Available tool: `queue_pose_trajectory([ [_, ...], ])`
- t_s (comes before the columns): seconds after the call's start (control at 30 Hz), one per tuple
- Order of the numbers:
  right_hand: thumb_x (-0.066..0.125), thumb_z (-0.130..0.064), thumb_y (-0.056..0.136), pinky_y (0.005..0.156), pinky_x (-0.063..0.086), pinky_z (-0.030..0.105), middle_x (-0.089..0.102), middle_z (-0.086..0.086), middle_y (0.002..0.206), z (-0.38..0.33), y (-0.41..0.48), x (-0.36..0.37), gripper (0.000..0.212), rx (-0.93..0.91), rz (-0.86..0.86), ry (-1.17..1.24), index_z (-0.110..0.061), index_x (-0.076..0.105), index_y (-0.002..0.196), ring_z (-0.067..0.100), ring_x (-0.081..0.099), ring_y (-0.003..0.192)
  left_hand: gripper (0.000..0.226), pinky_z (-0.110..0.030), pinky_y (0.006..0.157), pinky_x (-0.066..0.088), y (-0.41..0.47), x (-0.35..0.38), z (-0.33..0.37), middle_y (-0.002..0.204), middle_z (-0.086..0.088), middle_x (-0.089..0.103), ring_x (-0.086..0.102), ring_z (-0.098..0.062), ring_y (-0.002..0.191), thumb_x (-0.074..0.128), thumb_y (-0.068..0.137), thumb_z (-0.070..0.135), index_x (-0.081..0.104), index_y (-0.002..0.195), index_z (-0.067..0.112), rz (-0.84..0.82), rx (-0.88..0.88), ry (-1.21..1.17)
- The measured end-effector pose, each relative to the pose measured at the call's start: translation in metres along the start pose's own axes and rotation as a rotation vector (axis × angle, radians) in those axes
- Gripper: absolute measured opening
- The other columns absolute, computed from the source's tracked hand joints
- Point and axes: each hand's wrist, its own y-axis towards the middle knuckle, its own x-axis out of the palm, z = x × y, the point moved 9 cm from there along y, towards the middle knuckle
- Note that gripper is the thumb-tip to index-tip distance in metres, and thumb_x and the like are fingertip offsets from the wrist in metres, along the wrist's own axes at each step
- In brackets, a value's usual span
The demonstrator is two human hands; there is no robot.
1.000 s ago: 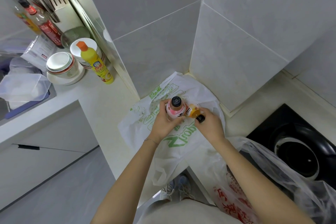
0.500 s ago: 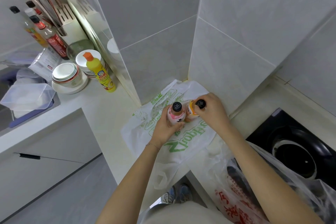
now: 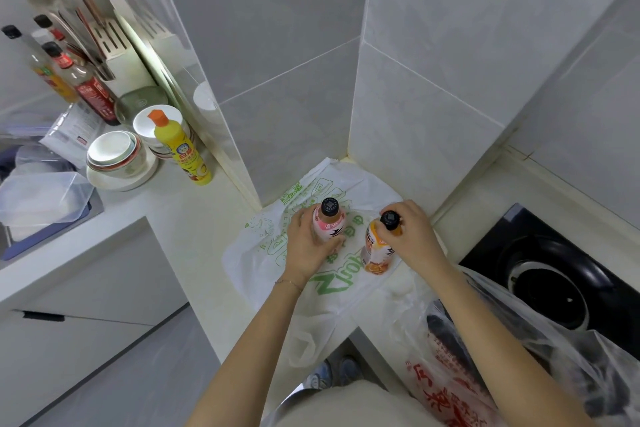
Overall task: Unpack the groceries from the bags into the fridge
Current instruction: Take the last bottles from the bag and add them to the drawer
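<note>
Head view looks down into the inner corner of a pale counter [image 3: 194, 218], where two tiled walls meet. A white bag [image 3: 273, 253] with green print lies flattened there, reaching from the corner to the counter's front edge, one handle loop hanging over that edge.

Two small bottles with black caps stand upright on the bag, near each other but not touching. The left hand [image 3: 308, 246] grasps the pink bottle [image 3: 329, 224], fingers wrapped round its body from the left and thumb across the front. The right hand [image 3: 414, 239] grasps the orange bottle [image 3: 375, 255] at the top, fingers curled over its cap and neck. Whether either bottle is lifted clear of the bag cannot be told.

Along the right stretch of the counter, at its front edge, a clear bag [image 3: 450, 378] with red print stands open under the right forearm, dark contents inside. Behind it a black hob [image 3: 550, 284] is set into the counter.

At the far left end sit a yellow soap bottle [image 3: 180, 152], stacked bowls [image 3: 114, 156], sauce bottles [image 3: 90, 87], a knife block [image 3: 117, 48] with ladles, and a clear tub [image 3: 41, 194] by the left edge.
</note>
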Motion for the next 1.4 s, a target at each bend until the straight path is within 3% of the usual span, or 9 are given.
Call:
queue_pose_trajectory([
  [0.13, 0.080, -0.026, 0.076, 0.088, 0.041, 0.017, 0.057, -0.003, 0.109, 0.027, -0.018, 0.018, 0.039, 0.194, -0.085, 0.167, -0.018, 0.061, 0.109, 0.012, 0.056, 0.104, 0.079, -0.038, 0.120, 0.016, 0.001, -0.001, 0.012, 0.154, -0.005, 0.027, 0.014, -0.018, 0.145, 0.082, 0.072, 0.035, 0.044, 0.139, 0.019, 0.014, 0.034, 0.085],
  [0.3, 0.088, -0.019, 0.065, 0.089, 0.038, 0.010, 0.042, -0.012, 0.127, 0.043, -0.042, 0.036, 0.083, 0.302, -0.117, 0.297, -0.027, 0.040, 0.132, 0.005, 0.047, 0.115, 0.066, -0.044, 0.099, 0.045, 0.003, -0.007, 0.016, 0.117, 0.008, 0.060, 0.054, -0.017, 0.113, 0.084, 0.062, 0.048, 0.057, 0.117, 0.028, 0.046, 0.095, 0.033],
  [0.4, 0.087, -0.009, 0.064, 0.082, 0.047, 0.010, 0.054, -0.004, 0.119, 0.046, -0.049, 0.036, 0.073, 0.313, -0.026, 0.342, -0.026, 0.043, 0.121, 0.009, 0.057, 0.108, 0.060, -0.049, 0.104, 0.041, -0.001, -0.009, 0.018, 0.123, 0.004, 0.061, 0.052, -0.022, 0.121, 0.085, 0.061, 0.049, 0.059, 0.112, 0.031, 0.058, 0.113, 0.053],
  [0.57, 0.085, -0.005, 0.067, 0.080, 0.043, 0.012, 0.051, -0.006, 0.113, 0.032, -0.054, 0.029, 0.077, 0.303, 0.082, 0.363, -0.026, 0.033, 0.120, 0.005, 0.057, 0.099, 0.072, -0.051, 0.120, 0.004, -0.018, -0.008, 0.029, 0.137, 0.006, 0.053, 0.028, -0.021, 0.143, 0.084, 0.066, 0.046, 0.054, 0.129, 0.027, -0.030, 0.138, 0.219],
  [0.67, 0.085, -0.007, 0.067, 0.084, 0.046, 0.015, 0.054, -0.012, 0.110, 0.015, -0.060, 0.012, 0.073, 0.251, 0.154, 0.377, -0.029, 0.036, 0.115, 0.001, 0.059, 0.097, 0.060, -0.046, 0.113, 0.028, -0.030, -0.023, 0.042, 0.119, 0.017, 0.062, 0.050, -0.006, 0.122, 0.085, 0.063, 0.045, 0.059, 0.115, 0.033, -0.060, 0.130, 0.063],
  [0.77, 0.086, -0.011, 0.067, 0.084, 0.049, 0.016, 0.058, -0.016, 0.110, -0.018, -0.065, -0.008, 0.070, 0.164, 0.191, 0.440, -0.039, 0.040, 0.111, -0.004, 0.061, 0.096, 0.057, -0.023, 0.090, 0.046, -0.056, -0.041, 0.063, 0.108, 0.018, 0.064, 0.059, 0.004, 0.101, 0.089, 0.065, 0.022, 0.059, 0.111, 0.033, -0.052, 0.111, -0.200],
  [0.97, 0.081, -0.010, 0.074, 0.091, 0.051, 0.031, 0.061, -0.011, 0.119, -0.086, -0.080, -0.023, 0.064, -0.032, 0.111, 0.633, -0.031, 0.050, 0.127, 0.008, 0.062, 0.108, 0.063, -0.022, 0.087, 0.051, -0.114, -0.089, 0.094, 0.116, 0.009, 0.063, 0.061, -0.009, 0.106, 0.089, 0.065, 0.021, 0.056, 0.119, 0.025, 0.101, 0.145, -0.326],
  [1.13, 0.079, -0.015, 0.074, 0.089, 0.051, 0.023, 0.061, -0.017, 0.117, -0.130, -0.103, -0.020, 0.061, -0.214, -0.087, 0.642, -0.033, 0.051, 0.125, 0.006, 0.061, 0.108, 0.062, -0.039, 0.092, 0.054, -0.171, -0.129, 0.105, 0.113, 0.006, 0.067, 0.063, -0.013, 0.106, 0.084, 0.064, 0.032, 0.061, 0.120, 0.025, 0.248, 0.131, -0.391],
  [1.4, 0.079, -0.026, 0.069, 0.084, 0.050, 0.018, 0.062, -0.027, 0.110, -0.194, -0.168, -0.008, 0.060, -0.432, -0.394, 0.622, -0.044, 0.050, 0.119, 0.001, 0.062, 0.104, 0.063, -0.038, 0.093, 0.054, -0.306, -0.161, 0.094, 0.113, 0.009, 0.067, 0.063, -0.010, 0.106, 0.085, 0.064, 0.032, 0.060, 0.122, 0.029, 0.582, 0.035, -0.352],
])
